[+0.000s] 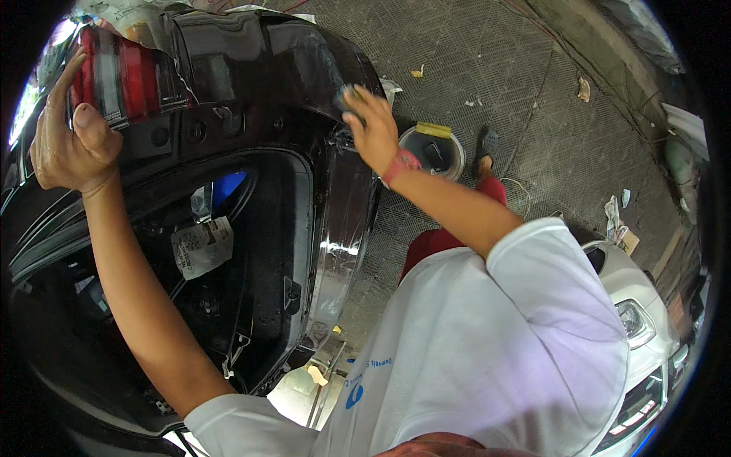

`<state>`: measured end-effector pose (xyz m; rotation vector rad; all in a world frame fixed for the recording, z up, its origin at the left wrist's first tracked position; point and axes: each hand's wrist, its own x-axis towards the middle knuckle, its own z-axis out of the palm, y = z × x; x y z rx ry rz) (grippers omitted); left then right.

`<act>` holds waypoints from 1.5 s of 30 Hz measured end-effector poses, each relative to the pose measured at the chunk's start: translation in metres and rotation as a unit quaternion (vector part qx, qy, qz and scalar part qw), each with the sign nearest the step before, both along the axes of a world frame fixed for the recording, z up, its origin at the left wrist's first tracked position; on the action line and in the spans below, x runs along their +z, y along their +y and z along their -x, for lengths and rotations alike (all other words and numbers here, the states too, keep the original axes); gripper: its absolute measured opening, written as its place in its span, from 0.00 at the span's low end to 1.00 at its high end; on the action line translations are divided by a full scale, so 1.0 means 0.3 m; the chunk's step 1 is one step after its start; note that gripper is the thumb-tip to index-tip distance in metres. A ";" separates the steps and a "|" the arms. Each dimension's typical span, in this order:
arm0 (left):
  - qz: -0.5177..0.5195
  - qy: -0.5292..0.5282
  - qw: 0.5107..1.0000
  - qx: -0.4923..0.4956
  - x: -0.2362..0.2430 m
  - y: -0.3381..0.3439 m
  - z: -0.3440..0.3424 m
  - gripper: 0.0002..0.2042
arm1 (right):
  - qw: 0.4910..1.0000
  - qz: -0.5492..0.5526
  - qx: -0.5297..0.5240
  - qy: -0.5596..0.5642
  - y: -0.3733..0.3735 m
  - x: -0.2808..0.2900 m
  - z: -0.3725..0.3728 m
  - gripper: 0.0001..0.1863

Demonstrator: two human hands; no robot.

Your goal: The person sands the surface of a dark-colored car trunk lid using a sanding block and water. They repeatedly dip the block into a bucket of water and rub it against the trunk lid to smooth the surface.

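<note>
My left hand (76, 145) is at the left end of a red-and-clear tail light (141, 87) on a dark car, one finger stretched up along its edge. My right hand (369, 126) is at the corner of the glossy dark rear body panel (266, 68), slightly blurred, its fingers closed over a small greyish-green thing that I cannot make out. Beneath my arms is the car's open trunk (251, 305), with a torn paper sheet (202, 247) inside. Crumpled masking paper (133, 23) hangs above the tail light.
A bucket (449, 164) with a yellow bar across its rim stands on the patterned floor (495, 68) beside the car, near my foot (487, 152). A white car (632, 327) is at the lower right. Paper scraps (613, 217) and cables (601, 84) lie by the right-hand ledge.
</note>
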<state>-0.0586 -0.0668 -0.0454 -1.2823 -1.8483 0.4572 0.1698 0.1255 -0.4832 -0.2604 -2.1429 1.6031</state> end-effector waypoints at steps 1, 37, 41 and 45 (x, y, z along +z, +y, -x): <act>-0.006 0.001 1.000 -0.001 -0.004 0.011 -0.011 0.30 | 1.000 0.006 0.015 -0.022 -0.005 0.008 -0.066 0.24; -0.030 -0.015 0.999 0.014 -0.021 -0.004 -0.033 0.31 | 0.999 0.018 -0.047 -0.015 -0.083 0.131 0.169 0.22; -0.034 -0.016 0.999 0.004 -0.020 0.027 -0.026 0.31 | 0.997 0.006 -0.056 -0.048 -0.036 0.087 0.345 0.23; -0.044 -0.024 0.999 0.002 -0.033 0.044 -0.025 0.31 | 0.984 0.012 -0.041 -0.173 0.026 0.137 0.501 0.23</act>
